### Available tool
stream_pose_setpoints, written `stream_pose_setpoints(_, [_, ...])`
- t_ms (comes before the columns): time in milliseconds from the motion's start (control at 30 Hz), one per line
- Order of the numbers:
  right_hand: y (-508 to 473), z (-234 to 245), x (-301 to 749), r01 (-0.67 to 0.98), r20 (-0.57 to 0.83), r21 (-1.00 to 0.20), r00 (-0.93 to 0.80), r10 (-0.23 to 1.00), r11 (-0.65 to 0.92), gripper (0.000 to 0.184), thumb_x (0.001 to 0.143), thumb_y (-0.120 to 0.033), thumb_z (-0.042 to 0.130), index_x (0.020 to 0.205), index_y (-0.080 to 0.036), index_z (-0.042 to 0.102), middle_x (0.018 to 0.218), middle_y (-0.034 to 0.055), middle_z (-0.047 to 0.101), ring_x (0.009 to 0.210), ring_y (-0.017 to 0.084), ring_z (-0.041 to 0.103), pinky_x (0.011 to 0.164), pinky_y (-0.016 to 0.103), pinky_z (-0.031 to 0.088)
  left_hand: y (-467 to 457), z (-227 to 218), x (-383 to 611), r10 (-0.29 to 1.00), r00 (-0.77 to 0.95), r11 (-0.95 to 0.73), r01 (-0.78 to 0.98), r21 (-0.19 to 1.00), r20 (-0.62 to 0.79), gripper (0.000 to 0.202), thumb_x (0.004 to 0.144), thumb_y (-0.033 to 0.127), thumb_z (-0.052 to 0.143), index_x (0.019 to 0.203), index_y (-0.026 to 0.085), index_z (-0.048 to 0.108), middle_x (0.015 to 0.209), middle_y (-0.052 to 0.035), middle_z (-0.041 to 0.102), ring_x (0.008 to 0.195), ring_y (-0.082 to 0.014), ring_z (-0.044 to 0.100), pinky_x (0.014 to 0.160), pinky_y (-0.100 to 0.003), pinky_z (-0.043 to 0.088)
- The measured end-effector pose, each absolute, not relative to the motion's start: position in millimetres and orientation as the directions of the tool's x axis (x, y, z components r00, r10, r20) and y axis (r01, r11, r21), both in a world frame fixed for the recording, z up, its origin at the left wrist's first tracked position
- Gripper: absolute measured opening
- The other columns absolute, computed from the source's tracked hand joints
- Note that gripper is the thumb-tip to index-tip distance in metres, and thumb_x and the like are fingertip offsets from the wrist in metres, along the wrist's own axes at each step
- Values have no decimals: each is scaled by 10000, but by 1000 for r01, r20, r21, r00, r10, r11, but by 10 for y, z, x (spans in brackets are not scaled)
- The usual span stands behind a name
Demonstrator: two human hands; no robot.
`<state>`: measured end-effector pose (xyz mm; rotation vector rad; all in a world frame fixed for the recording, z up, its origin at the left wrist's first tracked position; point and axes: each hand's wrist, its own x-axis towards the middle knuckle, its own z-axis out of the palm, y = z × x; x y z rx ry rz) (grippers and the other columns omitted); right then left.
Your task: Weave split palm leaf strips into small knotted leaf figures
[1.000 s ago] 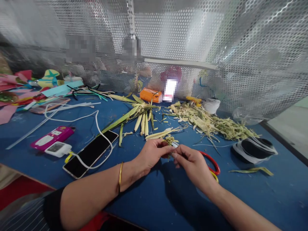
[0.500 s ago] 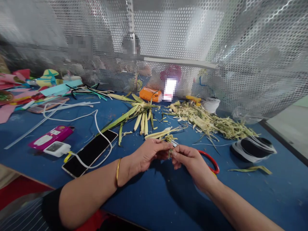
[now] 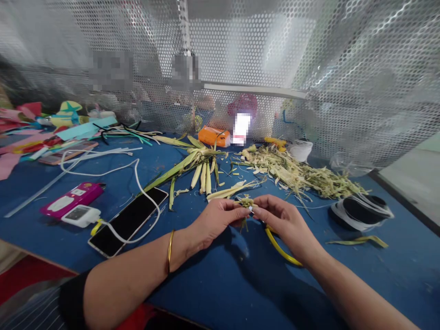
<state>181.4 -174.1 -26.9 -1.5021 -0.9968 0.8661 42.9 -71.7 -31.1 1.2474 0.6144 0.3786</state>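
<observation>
A small knotted piece of pale green husk strips (image 3: 244, 201) sits between my hands, with short ends hanging below. My left hand (image 3: 220, 217) is closed, pinching it between thumb and fingers. My right hand (image 3: 283, 220) pinches the piece from the other side, its thumb tip near the left thumb. The yellow handle of a pair of scissors (image 3: 282, 250) curves out below my right hand, apparently tucked in its palm. Most of the scissors is hidden. A few loose husk pieces (image 3: 227, 190) lie just beyond my fingers.
A bundle of husk leaves (image 3: 192, 160) and a heap of shredded strips (image 3: 302, 174) lie beyond my hands. Left are a black-screened phone (image 3: 130, 222), a white cable and a purple packet (image 3: 74, 199). A black-and-white roll (image 3: 360, 213) stands right. A perforated metal screen (image 3: 254, 50) closes the back.
The knotted piece has turned and risen slightly into clearer view. My right hand has rotated, so the scissors' yellow handle now shows below it instead of the red one at its right.
</observation>
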Motion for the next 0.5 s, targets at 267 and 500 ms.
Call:
stream_pose_setpoints(267, [-1753, -259, 1797, 139, -21, -987, 398, 917, -83, 319, 732, -467, 695, 658, -165, 622, 590, -19, 554, 574, 112, 484, 574, 254, 392, -746, -315, 413, 451, 827, 306, 212, 928, -337, 185, 615, 251, 802, 715, 140, 694, 677, -41, 696, 620, -121, 605, 645, -256, 441])
stream_pose_setpoints(500, [-1742, -329, 1828, 199, -8, -976, 391, 920, -93, 296, 783, -452, 641, 702, -168, 623, 606, -21, 559, 598, 123, 491, 593, 262, 383, -744, -312, 418, 437, 844, 268, 208, 941, -312, 187, 626, 236, 775, 553, 140, 631, 579, -37, 669, 574, -121, 591, 669, -274, 471])
